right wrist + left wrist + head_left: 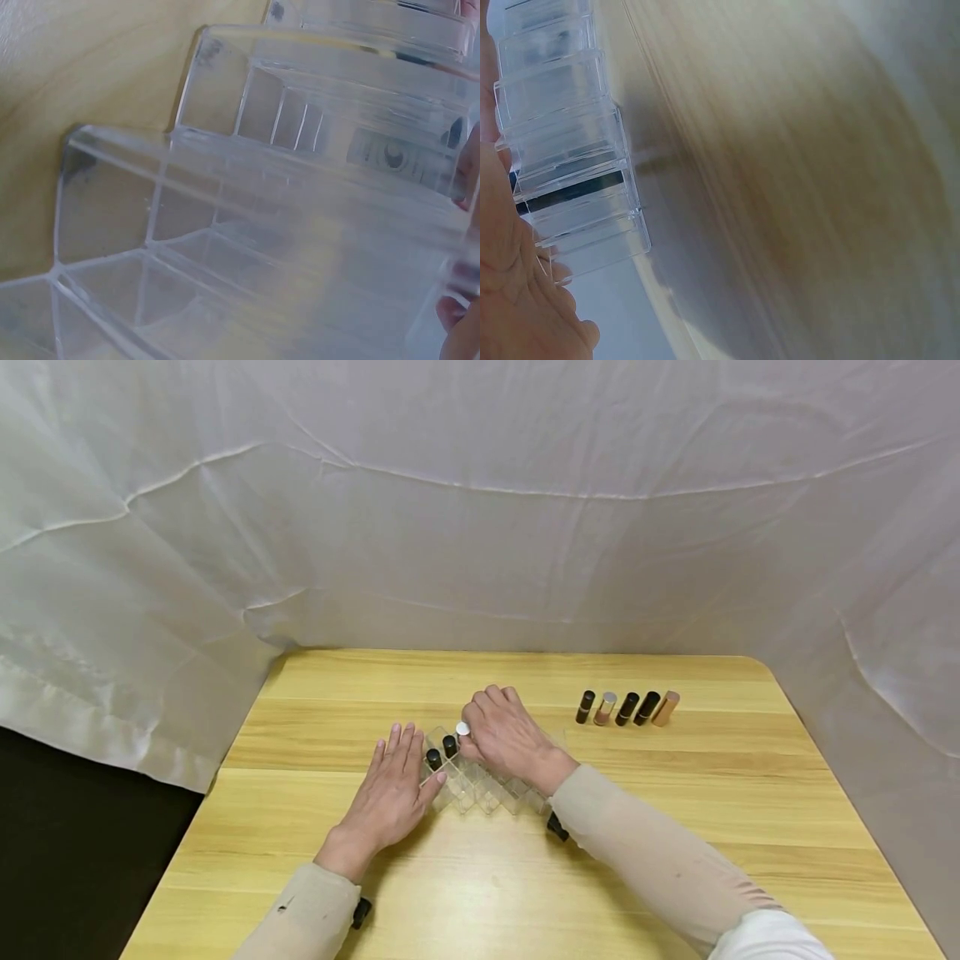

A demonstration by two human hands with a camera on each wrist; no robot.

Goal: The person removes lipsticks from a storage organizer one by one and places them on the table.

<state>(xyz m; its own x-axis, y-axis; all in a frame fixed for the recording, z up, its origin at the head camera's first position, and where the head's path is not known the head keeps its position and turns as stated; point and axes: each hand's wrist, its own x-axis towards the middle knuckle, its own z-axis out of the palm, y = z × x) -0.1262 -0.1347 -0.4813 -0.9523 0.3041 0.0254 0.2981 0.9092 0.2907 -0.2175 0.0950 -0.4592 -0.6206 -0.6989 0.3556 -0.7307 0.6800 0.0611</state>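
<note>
A clear plastic lipstick organizer [489,795] with diamond-shaped compartments stands on the table between both hands. Two black-capped lipsticks [433,759] are upright in compartments at its left end. My left hand [386,793] lies along that end with straight fingers, the thumb over the near rim. Above the far edge, my right hand [506,735] has curled fingers and pinches a lipstick with a white top [462,727]. Through the clear walls in the right wrist view, a pale tube with a dark round mark [394,156] shows; its lower end is blurred.
Farther back on the right, several lipsticks stand in a row, including a black one [585,707], a silver-capped one [604,708] and a copper-coloured one [665,708]. The wooden table [480,893] meets a pale cloth backdrop [510,560] behind and at the sides.
</note>
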